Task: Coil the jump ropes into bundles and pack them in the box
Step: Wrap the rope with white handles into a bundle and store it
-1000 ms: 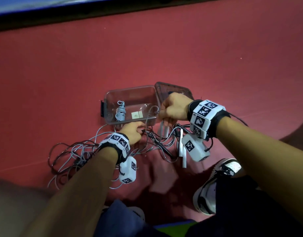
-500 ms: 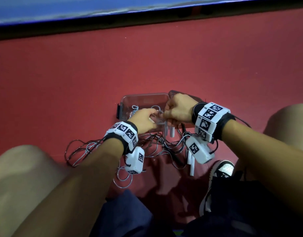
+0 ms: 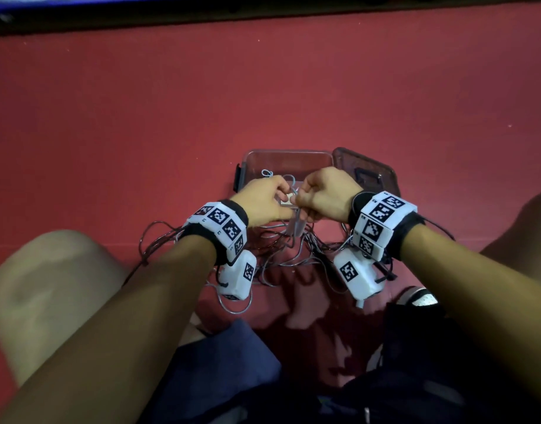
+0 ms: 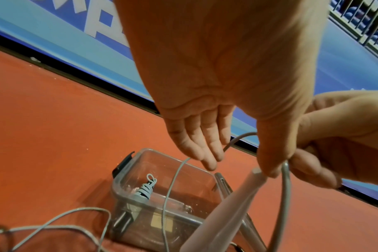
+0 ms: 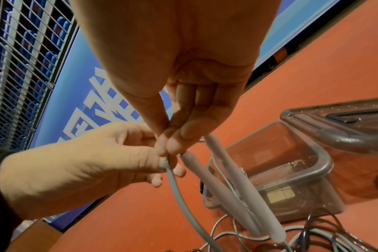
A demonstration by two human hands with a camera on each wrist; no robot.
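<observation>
We hold a jump rope's two pale handles [image 5: 237, 191] side by side, their long axes running from our fingertips steeply down toward the floor, top ends up at the hands, just in front of the clear box [image 3: 281, 162]. The grey rope [image 5: 179, 192] leaves the pinch and curves downward into the loose tangle of ropes [image 3: 281, 249] lying on the floor between our knees. Our right hand [image 3: 326, 194] pinches the handle tops and the rope between thumb and curled fingers; our left hand [image 3: 263, 200] meets it, thumb and forefinger nipping the rope, while the other fingers [image 4: 196, 141] hang fairly straight. In the box lies one coiled light-blue bundle [image 4: 144, 191], toward its left end, lying roughly level. The box's lid [image 3: 367, 172] leans tilted against its right side.

Everything sits on a red floor [image 3: 140, 117]. Along the far edge runs a dark strip under a blue board with white lettering [image 5: 101, 109], and above that a wire fence [image 5: 22, 59].
</observation>
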